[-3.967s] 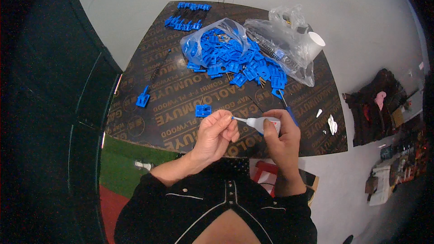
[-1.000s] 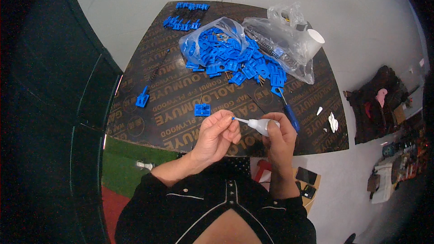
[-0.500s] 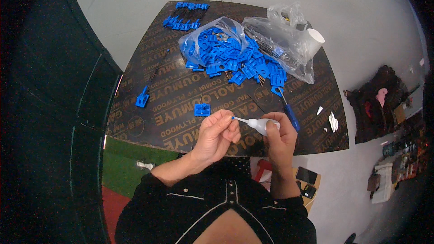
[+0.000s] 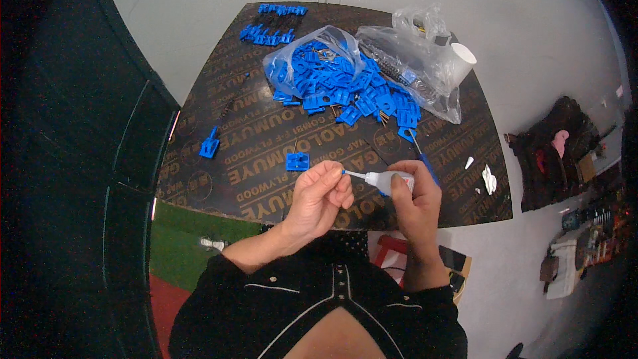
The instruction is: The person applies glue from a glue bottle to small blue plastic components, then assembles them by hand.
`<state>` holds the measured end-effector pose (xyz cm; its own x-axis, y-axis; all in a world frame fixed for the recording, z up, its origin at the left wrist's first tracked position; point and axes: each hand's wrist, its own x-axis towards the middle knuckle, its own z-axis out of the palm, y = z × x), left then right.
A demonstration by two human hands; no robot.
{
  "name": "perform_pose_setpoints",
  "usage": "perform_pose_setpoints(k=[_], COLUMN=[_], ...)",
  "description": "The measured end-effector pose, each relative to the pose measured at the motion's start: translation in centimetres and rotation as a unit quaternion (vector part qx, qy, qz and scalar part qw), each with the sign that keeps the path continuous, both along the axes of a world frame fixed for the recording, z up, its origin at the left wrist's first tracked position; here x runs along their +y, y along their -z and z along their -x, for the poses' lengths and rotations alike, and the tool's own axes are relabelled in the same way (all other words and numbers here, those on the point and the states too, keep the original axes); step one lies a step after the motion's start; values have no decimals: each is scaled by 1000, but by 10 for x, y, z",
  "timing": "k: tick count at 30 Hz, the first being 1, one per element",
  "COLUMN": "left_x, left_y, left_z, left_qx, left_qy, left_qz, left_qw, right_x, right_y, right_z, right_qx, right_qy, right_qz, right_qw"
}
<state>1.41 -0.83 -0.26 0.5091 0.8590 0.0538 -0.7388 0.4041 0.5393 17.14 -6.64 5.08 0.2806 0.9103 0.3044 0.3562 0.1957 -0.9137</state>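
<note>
Near the table's front edge, my left hand (image 4: 320,198) is closed, pinching a small blue piece (image 4: 343,171) between thumb and fingertips. My right hand (image 4: 417,198) is wrapped round a small white squeeze bottle (image 4: 380,181) with a long thin nozzle. The nozzle tip points left and meets the blue piece, or lies very close to it; I cannot tell which. Just beyond my left hand lies a blue plastic clip part (image 4: 298,161) with a thin pin sticking out. A blue-handled screwdriver (image 4: 425,159) lies beyond my right hand, which partly hides its handle.
A heap of blue plastic parts (image 4: 345,86) spills from a clear bag at the table's middle. Assembled blue pieces (image 4: 266,34) stand in rows far left; another blue piece (image 4: 209,144) lies nearer. A clear bag (image 4: 432,93), a white cup (image 4: 463,58) and white scraps (image 4: 490,179) are right.
My right hand and the bottle have shifted slightly to the right, covering more of the screwdriver handle. My left hand has stayed almost still, with the small blue piece held.
</note>
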Motion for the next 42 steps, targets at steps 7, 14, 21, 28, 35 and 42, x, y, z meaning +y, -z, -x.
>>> perform_pose_setpoints(k=[7, 14, 21, 28, 35, 42], left_x=[0, 0, 1, 1, 1, 1], left_y=[-1, 1, 0, 2, 3, -1], left_z=[-1, -1, -1, -1, -1, -1], left_qx=[6, 5, 3, 4, -23, -10], left_qy=[-3, -6, -2, -2, 5, 37], left_qz=[3, 0, 10, 7, 22, 26], left_qw=[1000, 1000, 1000, 1000, 999, 999], right_x=[1, 1, 2, 1, 1, 2], right_y=[-7, -21, -24, -28, -24, -1], right_z=[-1, 2, 2, 3, 2, -7], right_qx=[-45, -101, -132, -136, -132, -44], right_qy=[3, 0, -7, -7, -4, -7], right_qz=[-2, -4, -7, 1, -3, 2], right_qw=[999, 995, 991, 991, 991, 999])
